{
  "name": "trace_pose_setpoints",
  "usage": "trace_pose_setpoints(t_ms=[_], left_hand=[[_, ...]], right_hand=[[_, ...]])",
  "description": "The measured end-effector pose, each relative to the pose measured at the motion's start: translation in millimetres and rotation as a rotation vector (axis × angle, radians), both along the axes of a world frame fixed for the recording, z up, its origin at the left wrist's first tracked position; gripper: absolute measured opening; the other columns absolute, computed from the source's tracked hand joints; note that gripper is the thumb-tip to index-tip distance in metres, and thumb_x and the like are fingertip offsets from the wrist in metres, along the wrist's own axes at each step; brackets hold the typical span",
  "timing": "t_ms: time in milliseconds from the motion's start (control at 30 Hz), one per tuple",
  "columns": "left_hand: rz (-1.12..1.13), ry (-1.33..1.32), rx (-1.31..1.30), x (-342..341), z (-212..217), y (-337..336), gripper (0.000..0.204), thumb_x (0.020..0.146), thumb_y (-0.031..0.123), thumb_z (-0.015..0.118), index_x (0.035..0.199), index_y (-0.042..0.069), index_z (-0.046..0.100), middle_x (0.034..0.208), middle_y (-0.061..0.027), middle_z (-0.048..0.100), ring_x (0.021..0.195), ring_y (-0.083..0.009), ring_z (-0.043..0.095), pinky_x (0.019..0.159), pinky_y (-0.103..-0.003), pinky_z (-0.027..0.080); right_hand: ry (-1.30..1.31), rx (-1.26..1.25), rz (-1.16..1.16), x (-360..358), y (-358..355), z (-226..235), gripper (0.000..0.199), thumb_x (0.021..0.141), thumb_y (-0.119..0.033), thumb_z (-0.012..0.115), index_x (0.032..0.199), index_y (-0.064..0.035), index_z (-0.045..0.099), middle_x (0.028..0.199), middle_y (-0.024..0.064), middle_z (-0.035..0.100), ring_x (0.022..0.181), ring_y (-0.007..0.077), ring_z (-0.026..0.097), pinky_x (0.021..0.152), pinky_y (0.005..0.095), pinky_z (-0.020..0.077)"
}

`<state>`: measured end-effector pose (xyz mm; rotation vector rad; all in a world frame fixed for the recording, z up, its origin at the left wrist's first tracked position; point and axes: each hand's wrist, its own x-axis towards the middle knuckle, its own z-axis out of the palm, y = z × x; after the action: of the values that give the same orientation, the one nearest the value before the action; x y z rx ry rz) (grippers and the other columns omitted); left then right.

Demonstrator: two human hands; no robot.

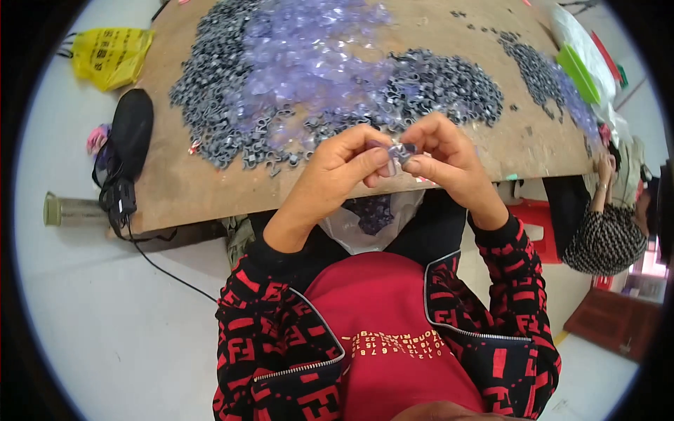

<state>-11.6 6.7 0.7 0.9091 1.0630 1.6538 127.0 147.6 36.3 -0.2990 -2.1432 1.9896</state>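
Observation:
Both hands meet just above the near edge of the table. My left hand (344, 167) pinches a translucent purple plastic piece (393, 160) between thumb and fingers. Against it, my right hand (449, 156) pinches a small dark grey plastic clip (409, 149). The two parts touch, but the fingers partly cover them, and I cannot tell whether they are joined. Beyond my hands lies a heap of grey hook-shaped clips (225, 63). Purple translucent pieces (316, 56) are piled among them, and more grey clips (449, 81) lie to the right.
A black pouch with a cable (133, 126) lies at the table's left edge, near a yellow bag (109, 56). A plastic bag with dark pieces (372, 214) sits below the near edge. At the right, another person (607, 238) works by further piles and a green tray (579, 74).

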Motion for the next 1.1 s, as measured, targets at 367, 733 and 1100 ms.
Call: trace_pose_setpoints(t_ms=[367, 733, 1100], left_hand=[[-0.098, 0.125, -0.033, 9, 4, -1, 0.016, 0.09, 0.017, 0.052, 0.092, 0.001, 0.056, 0.074, -0.0013, 0.056, 0.061, -0.0048, 0.048, 0.055, -0.019, 0.04], [-0.417, -0.303, -0.154, 8, 0, 5, 0.018, 0.09, 0.021, 0.052, 0.085, 0.004, 0.056, 0.064, 0.0002, 0.055, 0.051, -0.0026, 0.044, 0.049, -0.016, 0.036], [-0.343, 0.214, -0.213, 18, 20, -6, 0.01, 0.085, 0.012, 0.054, 0.085, 0.003, 0.057, 0.064, -0.0062, 0.054, 0.054, -0.0151, 0.053, 0.051, -0.028, 0.041]], right_hand=[[0.087, 0.274, 0.17, 6, 16, 2, 0.027, 0.075, -0.016, 0.07, 0.09, -0.0036, 0.051, 0.083, 0.0013, 0.051, 0.074, 0.0109, 0.049, 0.067, 0.0241, 0.0398], [0.041, 0.475, 0.391, 9, 27, 20, 0.026, 0.075, -0.019, 0.07, 0.08, -0.0016, 0.052, 0.07, 0.0027, 0.053, 0.064, 0.0129, 0.052, 0.058, 0.0253, 0.041], [-0.094, -0.42, 0.319, 32, 7, -14, 0.03, 0.078, -0.017, 0.068, 0.09, -0.0068, 0.043, 0.078, 0.0003, 0.051, 0.062, 0.0058, 0.049, 0.05, 0.0178, 0.0345]])
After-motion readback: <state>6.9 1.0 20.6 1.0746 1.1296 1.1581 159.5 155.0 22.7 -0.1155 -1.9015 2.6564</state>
